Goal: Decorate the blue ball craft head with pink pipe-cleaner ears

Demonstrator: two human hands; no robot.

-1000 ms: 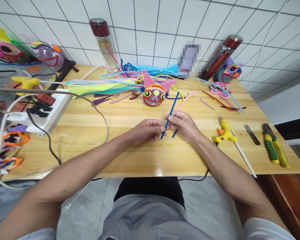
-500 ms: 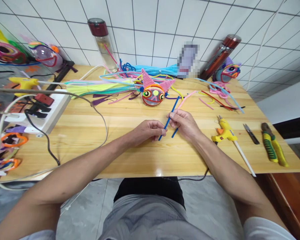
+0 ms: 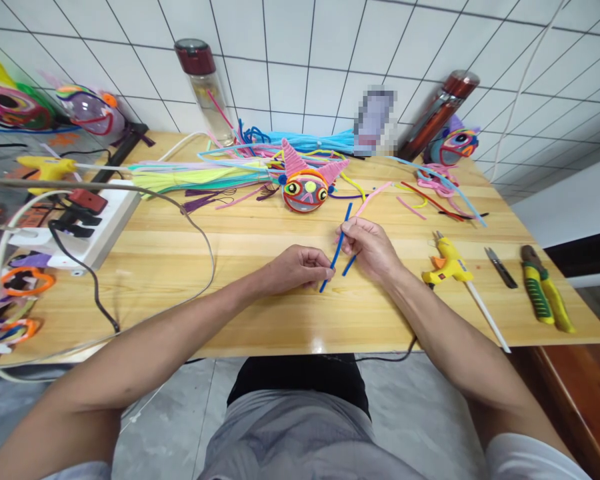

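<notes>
A short blue pipe cleaner slants between my two hands, just above the table. My left hand pinches it near its lower end. My right hand has thumb and forefinger closed on it higher up. Below the right fingers a second blue pipe cleaner piece shows; whether the fingers touch it I cannot tell. Beyond my hands stands a round mask-like craft head with pink pointed ears, an orange brow and yellow-ringed eyes.
Bundled pipe cleaners lie at the back. To the right are a yellow glue gun, small snips and green-yellow pliers. A power strip with looping cables sits left. Two bottles stand against the tiled wall.
The blue pipe cleaner has slid down a little through the right fingers and turned slightly more upright. My left hand has shifted slightly downward with it.
</notes>
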